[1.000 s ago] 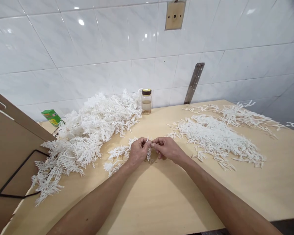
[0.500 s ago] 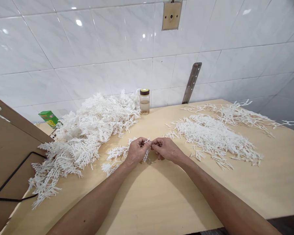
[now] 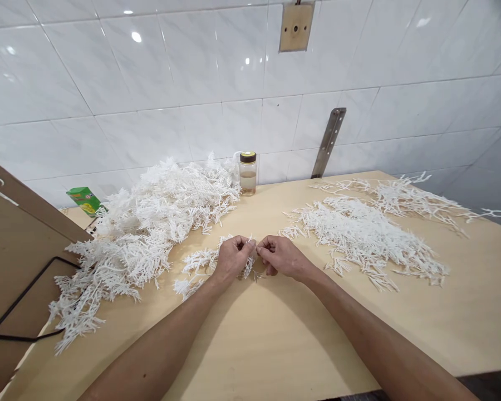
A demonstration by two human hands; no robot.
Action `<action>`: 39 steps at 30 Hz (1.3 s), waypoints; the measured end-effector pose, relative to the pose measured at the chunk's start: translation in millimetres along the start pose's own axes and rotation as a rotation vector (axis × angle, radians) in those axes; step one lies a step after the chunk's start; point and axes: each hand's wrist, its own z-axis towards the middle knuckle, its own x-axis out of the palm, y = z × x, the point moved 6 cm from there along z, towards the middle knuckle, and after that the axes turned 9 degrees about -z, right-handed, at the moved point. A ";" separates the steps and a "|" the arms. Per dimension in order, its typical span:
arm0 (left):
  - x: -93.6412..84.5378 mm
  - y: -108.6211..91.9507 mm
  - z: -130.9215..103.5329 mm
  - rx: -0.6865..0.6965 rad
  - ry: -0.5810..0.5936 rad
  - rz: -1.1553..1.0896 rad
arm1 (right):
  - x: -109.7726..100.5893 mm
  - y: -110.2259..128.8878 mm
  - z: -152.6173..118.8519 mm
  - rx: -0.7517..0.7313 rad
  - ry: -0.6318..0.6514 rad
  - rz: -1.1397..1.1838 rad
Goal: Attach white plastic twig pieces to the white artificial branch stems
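My left hand (image 3: 235,257) is closed in a pinch on a white artificial foliage sprig (image 3: 249,267), whose feathery tips hang below the fingers. Close beside it, my right hand (image 3: 280,256) is also pinched, its fingertips at the sprig's edge; whatever lies between them is too small to make out. Under and left of my left hand lies a loose white branch piece (image 3: 200,260). A large heap of white foliage (image 3: 158,206) spreads to the left. Over on the right is a flatter pile of white sprigs (image 3: 367,236), with thin bare white stems (image 3: 417,197) behind it.
A jar (image 3: 247,175) with a dark lid and some liquid stands near the tiled wall. Behind the left heap sits a green box (image 3: 83,200). A brown panel (image 3: 20,239) with a black wire frame borders the left side. A metal bracket (image 3: 329,142) leans up the wall.
Both hands stay almost in place, with the fingertips shifted only slightly. The whole view has moved a little.
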 end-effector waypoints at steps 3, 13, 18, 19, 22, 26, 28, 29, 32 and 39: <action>0.1 -1.0 0.9 -0.032 0.032 -0.022 | 1.7 -2.8 0.8 -0.014 0.042 0.070; 4.8 -4.2 -1.2 0.095 0.043 0.125 | 3.5 -3.2 0.5 -0.023 0.040 0.031; -4.6 4.7 6.3 0.077 -0.088 0.155 | 12.1 0.0 -2.4 -0.051 0.067 0.041; -9.4 6.2 8.4 0.058 -0.127 0.138 | 13.3 0.3 -2.9 -0.052 0.065 0.057; -13.8 8.0 13.1 0.007 -0.083 0.022 | 9.2 -0.8 -2.3 -0.024 -0.011 0.085; -9.5 3.1 9.9 -0.040 0.029 -0.114 | -13.6 -10.7 1.7 0.051 -0.178 0.006; -9.2 1.1 7.1 -0.068 0.024 -0.147 | -31.3 -20.0 3.5 0.102 -0.289 -0.111; -9.2 0.4 6.0 -0.077 0.020 -0.161 | -41.4 -23.8 3.8 0.119 -0.361 -0.195; -8.3 0.1 5.0 -0.094 0.026 -0.181 | -66.3 -22.6 0.7 0.069 -0.615 -0.458; -7.2 1.8 8.7 -0.042 0.028 -0.157 | -21.7 -5.3 0.9 0.052 -0.254 -0.106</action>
